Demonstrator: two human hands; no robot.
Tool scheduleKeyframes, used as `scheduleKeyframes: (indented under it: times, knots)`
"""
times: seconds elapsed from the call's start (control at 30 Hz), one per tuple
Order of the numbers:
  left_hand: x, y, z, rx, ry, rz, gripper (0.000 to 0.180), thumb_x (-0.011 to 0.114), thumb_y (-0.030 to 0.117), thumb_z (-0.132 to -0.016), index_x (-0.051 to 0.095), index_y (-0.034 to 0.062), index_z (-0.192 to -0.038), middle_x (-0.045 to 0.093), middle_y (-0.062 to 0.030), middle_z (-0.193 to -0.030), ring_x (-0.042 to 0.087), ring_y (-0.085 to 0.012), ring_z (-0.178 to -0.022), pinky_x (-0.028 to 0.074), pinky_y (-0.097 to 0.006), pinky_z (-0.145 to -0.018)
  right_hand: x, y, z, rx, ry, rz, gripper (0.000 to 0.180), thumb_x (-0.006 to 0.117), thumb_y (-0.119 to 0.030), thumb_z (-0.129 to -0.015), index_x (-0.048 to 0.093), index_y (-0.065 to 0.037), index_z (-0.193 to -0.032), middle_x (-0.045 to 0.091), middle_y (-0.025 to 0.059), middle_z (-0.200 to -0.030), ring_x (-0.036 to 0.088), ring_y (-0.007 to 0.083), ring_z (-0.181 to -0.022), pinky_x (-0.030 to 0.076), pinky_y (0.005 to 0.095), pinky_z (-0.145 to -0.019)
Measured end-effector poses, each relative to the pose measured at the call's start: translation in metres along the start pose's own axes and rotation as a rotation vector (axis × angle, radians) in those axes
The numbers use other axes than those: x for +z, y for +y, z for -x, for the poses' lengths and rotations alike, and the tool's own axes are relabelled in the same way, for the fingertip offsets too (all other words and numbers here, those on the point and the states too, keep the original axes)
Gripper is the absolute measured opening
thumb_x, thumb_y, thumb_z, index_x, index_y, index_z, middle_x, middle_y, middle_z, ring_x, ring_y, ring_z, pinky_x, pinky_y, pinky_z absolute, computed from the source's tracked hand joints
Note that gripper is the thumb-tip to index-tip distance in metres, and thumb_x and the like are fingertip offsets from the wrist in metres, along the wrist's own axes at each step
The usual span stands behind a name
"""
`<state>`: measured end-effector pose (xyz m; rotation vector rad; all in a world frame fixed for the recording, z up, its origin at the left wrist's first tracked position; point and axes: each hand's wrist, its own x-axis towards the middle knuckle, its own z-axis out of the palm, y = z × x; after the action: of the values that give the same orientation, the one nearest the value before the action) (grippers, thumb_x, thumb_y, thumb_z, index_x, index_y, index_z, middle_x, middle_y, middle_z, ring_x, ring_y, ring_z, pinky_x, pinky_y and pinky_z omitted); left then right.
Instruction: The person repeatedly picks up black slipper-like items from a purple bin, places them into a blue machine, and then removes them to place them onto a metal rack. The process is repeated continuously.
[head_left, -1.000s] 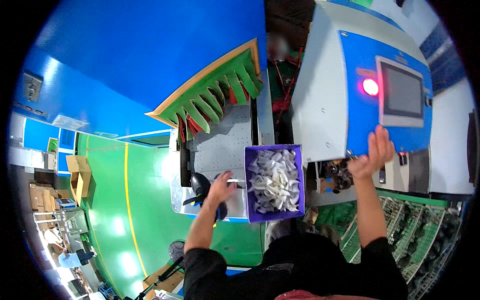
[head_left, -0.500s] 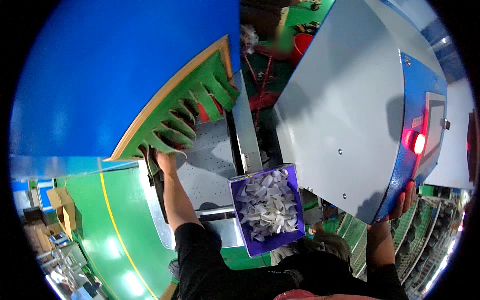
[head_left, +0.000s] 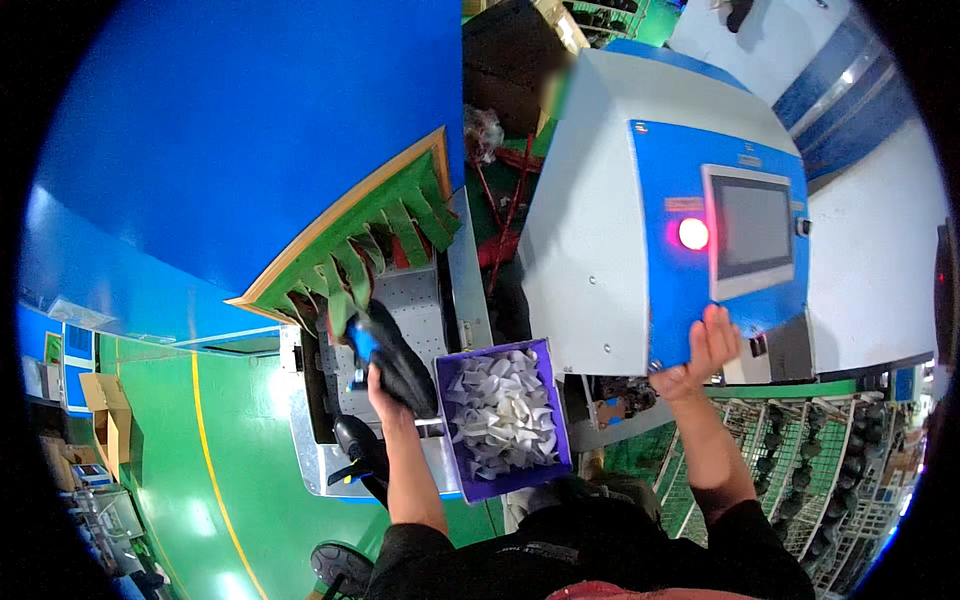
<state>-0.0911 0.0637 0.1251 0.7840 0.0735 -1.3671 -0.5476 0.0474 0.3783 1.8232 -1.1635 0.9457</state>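
Note:
My left hand (head_left: 386, 396) is closed around a black shoe (head_left: 402, 366) with a blue patch, held tilted just outside the green strip curtain (head_left: 352, 262). A second dark shoe (head_left: 358, 440) is by my left wrist, at the near edge of the perforated metal surface (head_left: 412, 292). What supports it I cannot tell. My right hand (head_left: 702, 358) has its fingers stretched upward against the lower part of the blue control panel (head_left: 668, 300), just below its screen (head_left: 752, 228). Right of the held shoe stands a purple box (head_left: 512, 484) full of curled white pieces (head_left: 505, 415).
A large blue machine housing (head_left: 270, 120) rises at the left above the curtain's wooden frame. On the panel a red lamp (head_left: 693, 234) glows. Wire racks (head_left: 770, 450) with dark items stand at the lower right, and cardboard boxes (head_left: 108, 415) at the far left.
My left hand has come out from under the green strips with the black shoe. The view has shifted, showing more of the panel; my right hand has moved from its edge to below the screen.

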Motion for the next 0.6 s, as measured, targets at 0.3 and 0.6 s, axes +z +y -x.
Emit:
scheduleKeyframes:
  times: [0.3,0.6]
  knots:
    - [0.087,-0.027,0.238,0.119,-0.334,-0.055,0.085,0.076,0.053,-0.080,0.052,0.0025,-0.143,0.062,-0.0139,-0.136,0.062,-0.0369,-0.120,0.051,-0.052,-0.105,-0.078,-0.038,-0.005,0.211,-0.258,-0.658,0.078,0.073,-0.032,-0.088,0.039,-0.004,-0.153,0.036,0.0244,-0.159,0.033,0.0424,-0.148,0.022,0.0596,-0.120]
    - [0.174,-0.093,0.375,-0.040,-0.787,-0.717,0.108,0.099,0.010,-0.062,0.039,0.0002,-0.151,0.054,-0.0130,-0.143,0.050,-0.0231,-0.134,0.041,-0.041,-0.112,-0.161,-0.015,0.029,1.158,-0.973,-2.234,0.105,0.093,-0.019,-0.074,0.031,-0.006,-0.158,0.049,0.0126,-0.150,0.049,0.0254,-0.137,0.039,0.0457,-0.116]
